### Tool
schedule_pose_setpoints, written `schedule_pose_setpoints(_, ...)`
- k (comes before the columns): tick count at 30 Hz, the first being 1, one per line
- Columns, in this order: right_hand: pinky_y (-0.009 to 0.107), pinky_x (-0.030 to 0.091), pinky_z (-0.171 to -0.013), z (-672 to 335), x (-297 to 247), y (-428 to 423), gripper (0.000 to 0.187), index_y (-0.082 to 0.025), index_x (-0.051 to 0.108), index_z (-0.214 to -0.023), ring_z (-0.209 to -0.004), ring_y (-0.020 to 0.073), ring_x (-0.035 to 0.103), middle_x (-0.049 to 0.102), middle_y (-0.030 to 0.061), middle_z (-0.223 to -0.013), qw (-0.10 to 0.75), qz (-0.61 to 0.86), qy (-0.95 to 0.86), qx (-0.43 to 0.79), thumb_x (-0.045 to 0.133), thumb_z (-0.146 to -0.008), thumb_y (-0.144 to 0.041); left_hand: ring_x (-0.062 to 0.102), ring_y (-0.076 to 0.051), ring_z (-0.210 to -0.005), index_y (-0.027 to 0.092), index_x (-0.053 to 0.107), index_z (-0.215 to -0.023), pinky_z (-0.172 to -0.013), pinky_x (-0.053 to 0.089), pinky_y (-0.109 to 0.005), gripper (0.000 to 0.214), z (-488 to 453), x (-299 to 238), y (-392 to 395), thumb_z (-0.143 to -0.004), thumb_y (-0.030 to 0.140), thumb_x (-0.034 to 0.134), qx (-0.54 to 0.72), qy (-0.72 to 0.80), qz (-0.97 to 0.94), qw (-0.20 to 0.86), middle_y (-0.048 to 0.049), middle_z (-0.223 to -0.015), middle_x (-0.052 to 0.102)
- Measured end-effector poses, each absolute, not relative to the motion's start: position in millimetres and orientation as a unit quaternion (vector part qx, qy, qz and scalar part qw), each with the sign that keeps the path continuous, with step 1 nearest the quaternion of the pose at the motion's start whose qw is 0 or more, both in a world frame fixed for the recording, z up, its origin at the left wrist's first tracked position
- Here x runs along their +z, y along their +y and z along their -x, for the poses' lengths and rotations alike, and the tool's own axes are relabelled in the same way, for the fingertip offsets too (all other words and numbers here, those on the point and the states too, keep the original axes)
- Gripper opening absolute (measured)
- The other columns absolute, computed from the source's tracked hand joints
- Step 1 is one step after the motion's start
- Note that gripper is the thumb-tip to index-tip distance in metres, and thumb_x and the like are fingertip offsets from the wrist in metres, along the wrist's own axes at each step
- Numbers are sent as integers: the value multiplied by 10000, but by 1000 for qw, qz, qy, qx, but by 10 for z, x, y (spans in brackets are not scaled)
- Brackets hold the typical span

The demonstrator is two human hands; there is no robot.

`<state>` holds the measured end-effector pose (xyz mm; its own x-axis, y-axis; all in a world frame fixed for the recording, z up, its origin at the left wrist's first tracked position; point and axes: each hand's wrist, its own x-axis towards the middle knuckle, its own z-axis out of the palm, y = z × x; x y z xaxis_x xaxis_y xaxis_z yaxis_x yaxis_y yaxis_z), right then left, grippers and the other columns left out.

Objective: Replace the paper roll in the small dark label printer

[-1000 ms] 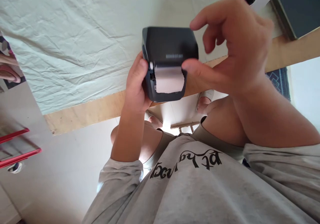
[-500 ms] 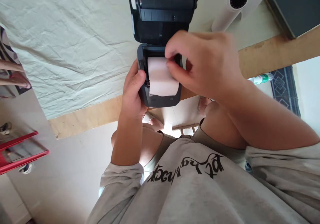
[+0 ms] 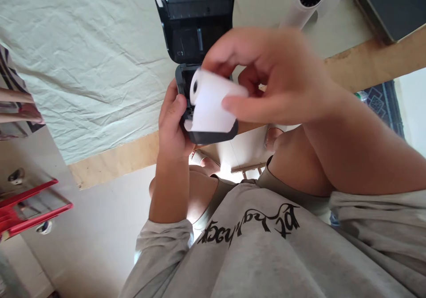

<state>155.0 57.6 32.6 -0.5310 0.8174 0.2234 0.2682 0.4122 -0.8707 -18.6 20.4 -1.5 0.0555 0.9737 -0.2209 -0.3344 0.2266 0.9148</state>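
Observation:
A small black printer (image 3: 195, 27) stands at the table's near edge with its lid swung open and back. My left hand (image 3: 171, 123) grips the left side of the printer's base. My right hand (image 3: 269, 76) pinches a white paper roll (image 3: 211, 105) between thumb and fingers, holding it just above the open paper bay. The roll's hollow core faces left, and a loose end of paper hangs over the printer's front lip.
A creased pale cloth (image 3: 83, 58) covers the wooden table (image 3: 109, 156). A second white paper roll (image 3: 308, 1) lies at the back right beside a dark panel (image 3: 386, 5). A red rack (image 3: 29, 205) and another person's hand (image 3: 20, 107) are at the left.
The printer's lid went from closed to fully open. My right hand took hold of the paper roll in the bay and lifted it up and out.

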Motion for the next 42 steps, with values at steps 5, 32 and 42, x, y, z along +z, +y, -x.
schedule_pose_setpoints(5,236,325,-394,-1606,210,664,157,-172,466,-853,-516,95,450,450,-2,-634,497,367,-568,543,391,-747,-261,547,-252,-1004,269,537,-1006,-841,431,-418,223,197,-17,217,-837,361,424,507,426,-349,663,-29,-993,598)
schedule_pose_setpoints(32,362,374,-916,-2269,98,825,600,-181,529,-1152,-1093,259,496,541,68,-1164,381,533,-755,31,493,-559,-96,611,-206,-914,243,531,-1023,-780,481,-316,251,194,-25,232,-805,360,488,510,428,-352,657,-34,-929,604)
schedule_pose_setpoints(42,331,408,-732,-2288,-21,921,424,-204,620,-971,-885,197,533,568,77,-995,238,652,-719,19,676,-584,-367,620,-179,-829,223,512,-1048,-694,495,-287,243,209,-53,240,-835,330,466,520,396,-366,662,-27,-926,612)
